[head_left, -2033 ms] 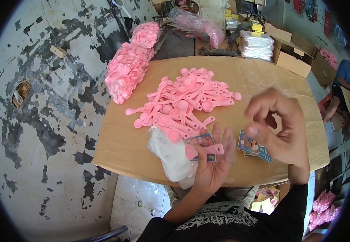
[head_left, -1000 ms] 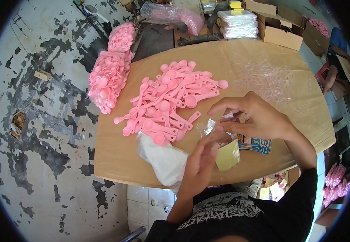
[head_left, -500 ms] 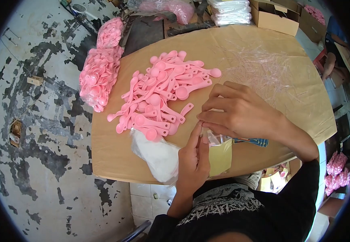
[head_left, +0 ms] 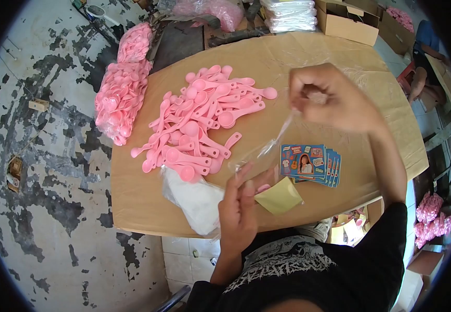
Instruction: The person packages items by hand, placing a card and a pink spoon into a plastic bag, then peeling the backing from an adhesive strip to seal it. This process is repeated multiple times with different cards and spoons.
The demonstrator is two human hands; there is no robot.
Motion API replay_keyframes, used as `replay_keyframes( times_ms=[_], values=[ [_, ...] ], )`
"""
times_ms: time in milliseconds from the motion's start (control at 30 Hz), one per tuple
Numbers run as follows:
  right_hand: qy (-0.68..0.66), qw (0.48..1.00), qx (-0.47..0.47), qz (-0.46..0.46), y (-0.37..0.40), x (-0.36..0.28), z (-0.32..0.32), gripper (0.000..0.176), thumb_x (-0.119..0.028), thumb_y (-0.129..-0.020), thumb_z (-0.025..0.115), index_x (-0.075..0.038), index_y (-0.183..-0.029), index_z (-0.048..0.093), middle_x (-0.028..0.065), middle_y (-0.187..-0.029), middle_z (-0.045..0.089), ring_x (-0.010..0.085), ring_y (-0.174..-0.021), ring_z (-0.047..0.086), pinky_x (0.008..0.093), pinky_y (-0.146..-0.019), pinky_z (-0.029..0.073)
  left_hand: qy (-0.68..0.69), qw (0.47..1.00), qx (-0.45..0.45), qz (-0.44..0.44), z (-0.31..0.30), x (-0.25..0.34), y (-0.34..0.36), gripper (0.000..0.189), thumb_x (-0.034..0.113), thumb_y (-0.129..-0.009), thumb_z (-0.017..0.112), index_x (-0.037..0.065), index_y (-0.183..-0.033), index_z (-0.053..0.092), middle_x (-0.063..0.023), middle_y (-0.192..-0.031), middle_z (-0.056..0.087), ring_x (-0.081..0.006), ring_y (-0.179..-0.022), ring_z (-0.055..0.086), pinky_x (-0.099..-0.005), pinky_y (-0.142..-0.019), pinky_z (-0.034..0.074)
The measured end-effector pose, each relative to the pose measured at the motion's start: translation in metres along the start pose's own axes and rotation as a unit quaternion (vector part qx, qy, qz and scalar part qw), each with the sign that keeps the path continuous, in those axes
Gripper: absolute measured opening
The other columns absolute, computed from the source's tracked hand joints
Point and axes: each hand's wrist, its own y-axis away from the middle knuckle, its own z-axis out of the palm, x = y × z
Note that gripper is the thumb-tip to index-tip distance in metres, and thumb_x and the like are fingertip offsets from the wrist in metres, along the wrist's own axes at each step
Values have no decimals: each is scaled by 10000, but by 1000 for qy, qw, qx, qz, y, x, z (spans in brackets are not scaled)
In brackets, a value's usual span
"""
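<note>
Right hand (head_left: 334, 99) curled, pinching clear strip (head_left: 278, 137). Left hand (head_left: 238, 216) partly open; can't tell if it grips yellow packet (head_left: 279, 197) at its 3 o'clock. Cards (head_left: 304, 163) at 2, pink spoons (head_left: 199, 126) at 11, white plastic (head_left: 191, 200) at 9.

Lit brightly, evenly across the surface (head_left: 404, 148), with soft shadows. Palest on the floor strip (head_left: 410, 221) right of the surface, dimmer beyond. Glints on clear plastic (head_left: 283, 129) above the surface; blurs with motion at the right hand (head_left: 334, 99) over it. Bows the surface's edges and blackens at corners well outside it.
</note>
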Motion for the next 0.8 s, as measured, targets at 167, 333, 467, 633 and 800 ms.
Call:
replay_keyframes(
  times_ms=[167, 333, 467, 633, 800],
  values=[
    [164, 977, -91, 106, 17, 90, -68, 199, -171, -891, 580, 13, -949, 630, 53, -872, 674, 147, -770, 628, 312, -692, 495, 122, 992, 29, -13, -2, -3, -9, 344, 195, -1051, 355, -52, -1260, 473, -215, -1207, 611, -243, -1102, 626, -319, -933, 485],
    [53, 996, 39, 63, 16, 57, -39, 427, -349, -942, 580, -19, -1212, 608, 85, -1034, 670, 155, -924, 601, 301, -766, 485, 64, 998, 14, -14, -1, 1, -11, 335, 183, -1050, 357, -49, -1261, 474, -186, -1213, 614, -247, -1138, 610, -333, -896, 513],
    [159, 980, -63, -97, 27, 5, 6, 371, -277, -911, 642, -29, -1186, 620, 134, -1098, 660, 243, -1022, 619, 341, -819, 497, 61, 998, 5, -22, 1, 3, -10, 327, 171, -1047, 362, -46, -1259, 483, -192, -1205, 622, -261, -1133, 616, -341, -893, 517],
    [40, 985, -165, -41, 29, 14, 14, 193, -143, -883, 671, -14, -1026, 681, 112, -949, 695, 249, -876, 654, 348, -731, 504, 23, 1000, -15, -8, 0, 5, -8, 331, 176, -1049, 354, -44, -1255, 491, -201, -1161, 645, -258, -1109, 629, -330, -876, 520],
    [-24, 963, -252, -92, 35, 7, -25, 114, -92, -885, 657, -11, -947, 709, 87, -799, 708, 232, -740, 659, 342, -698, 512, 5, 1000, -16, 0, -3, 2, -7, 349, 199, -1053, 346, -48, -1260, 481, -195, -1136, 660, -228, -1104, 627, -316, -868, 516]
  ],
)
